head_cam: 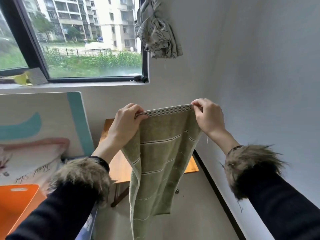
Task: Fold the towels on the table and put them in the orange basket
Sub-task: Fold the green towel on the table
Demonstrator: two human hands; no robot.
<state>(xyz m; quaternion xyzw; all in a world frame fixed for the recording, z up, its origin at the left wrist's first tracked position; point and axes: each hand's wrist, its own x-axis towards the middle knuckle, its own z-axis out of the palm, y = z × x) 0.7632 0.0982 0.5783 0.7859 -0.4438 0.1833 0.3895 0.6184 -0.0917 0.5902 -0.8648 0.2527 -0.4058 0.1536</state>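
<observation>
A green striped towel [161,161] with a checkered top hem hangs in the air in front of me, doubled lengthwise and dangling toward the floor. My left hand [127,121] pinches the hem's left corner and my right hand [208,116] pinches the right corner, holding the hem stretched level between them. The orange basket [16,203] stands at the lower left, partly hidden by my left sleeve.
A small wooden table [119,163] stands behind the towel near the wall corner. A painted board [39,129] leans against the wall at the left, under a window. A bunched curtain [157,30] hangs at the window's right edge. Grey floor lies below.
</observation>
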